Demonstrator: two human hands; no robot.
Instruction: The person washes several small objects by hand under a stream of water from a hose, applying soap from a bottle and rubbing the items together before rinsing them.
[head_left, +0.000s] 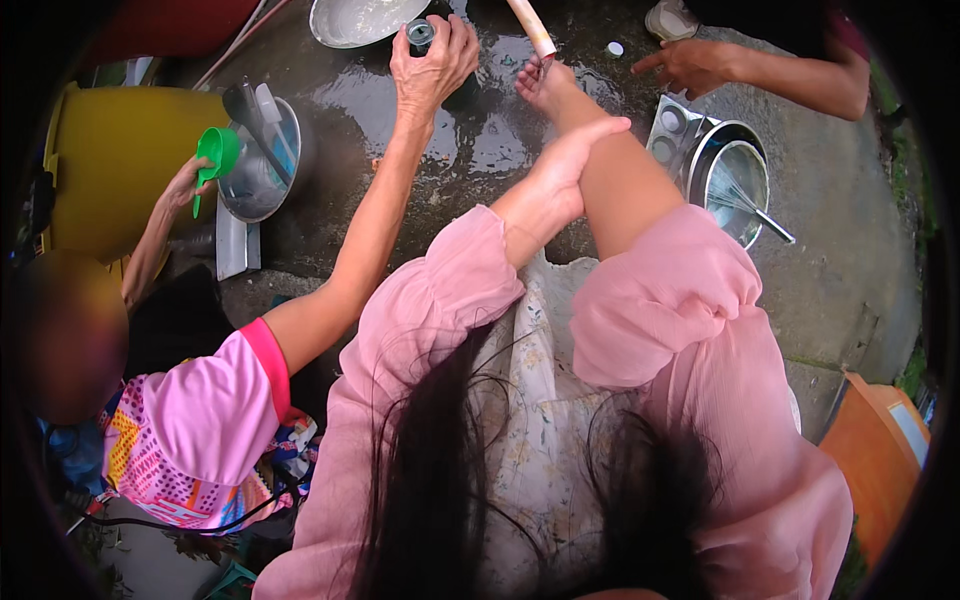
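Note:
My right hand (546, 81) is at the top centre, fingers loosely curled, at the mouth of a pale pipe (534, 28); water appears to run over it. It holds no object. My left hand (574, 161) lies across my right forearm (626, 176), its thumb or a finger stretched over the skin and the other fingers hidden beneath. Both my sleeves are pink. To the left, a co-worker's hand (442, 64) grips the top of a glass jar or bottle (420, 33), and the same person's other hand (184, 184) holds a green plastic dipper (217, 150).
A metal bowl of utensils (259, 202) stands beside a yellow bin (135, 165). At right are nested bowls with a whisk (739, 199), a muffin tin (667, 135) and another person's hand (686, 66). A residue-coated pan (360, 22) and a white cap (614, 49) lie on wet concrete.

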